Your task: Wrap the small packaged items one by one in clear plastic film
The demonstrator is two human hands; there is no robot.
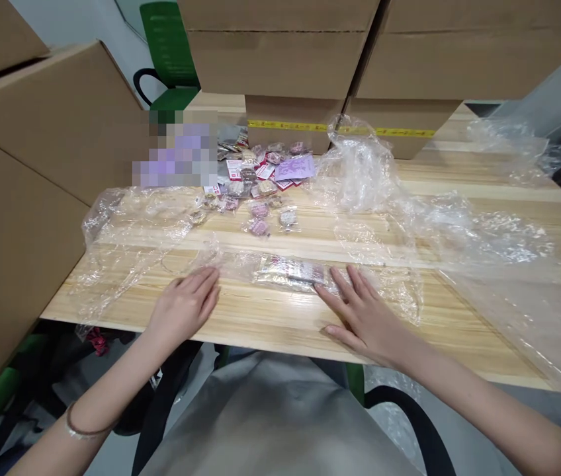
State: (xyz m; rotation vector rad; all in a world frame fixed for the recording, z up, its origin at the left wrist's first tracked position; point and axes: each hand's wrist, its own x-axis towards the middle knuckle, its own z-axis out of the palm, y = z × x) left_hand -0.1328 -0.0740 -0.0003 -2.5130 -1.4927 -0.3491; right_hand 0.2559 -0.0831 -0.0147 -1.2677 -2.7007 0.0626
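My left hand (184, 305) lies flat on the wooden table (270, 317), fingers spread, its fingertips at the edge of a clear plastic sheet (136, 231). My right hand (360, 312) also rests flat with fingers apart, its fingertips touching the right end of a long clear packet (288, 271) holding small pink and white items. The packet lies between my two hands. Neither hand grips anything.
A heap of small wrapped items and pink cards (260, 178) lies at the table's far middle. Crumpled clear plastic (360, 165) spreads over the right side. Cardboard boxes (280, 59) stand at the back and along the left (27, 198). A green chair (169, 46) stands behind.
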